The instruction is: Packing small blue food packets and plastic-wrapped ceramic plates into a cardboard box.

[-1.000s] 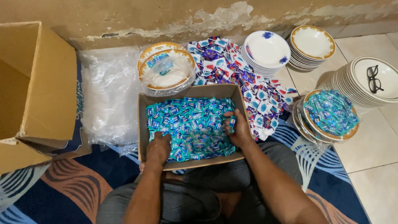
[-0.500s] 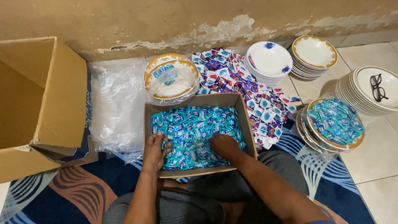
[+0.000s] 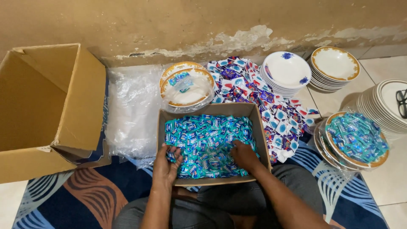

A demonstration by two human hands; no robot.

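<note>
A shallow cardboard box [image 3: 257,123] sits on my lap, filled with several small blue wrapped candies [image 3: 207,135]. My left hand [image 3: 166,163] rests at the box's near left corner, fingers curled over a few blue candies. My right hand [image 3: 243,154] is pressed into the candy pile near the box's near right side, fingers bent down among the wrappers. Whether either hand actually holds candies is hard to tell.
A large open cardboard box [image 3: 46,110] stands at the left. Clear plastic bags [image 3: 129,110] lie beside it. A wrapped plate [image 3: 186,87] sits behind the box, loose colourful sachets [image 3: 263,97] to its right, plate stacks [image 3: 288,72] [image 3: 335,65] [image 3: 388,108], and a plate of blue candies [image 3: 356,138].
My right hand has slid from the box's right edge toward the near middle of the candies. My left hand stayed at the near left corner. The view shifted slightly.
</note>
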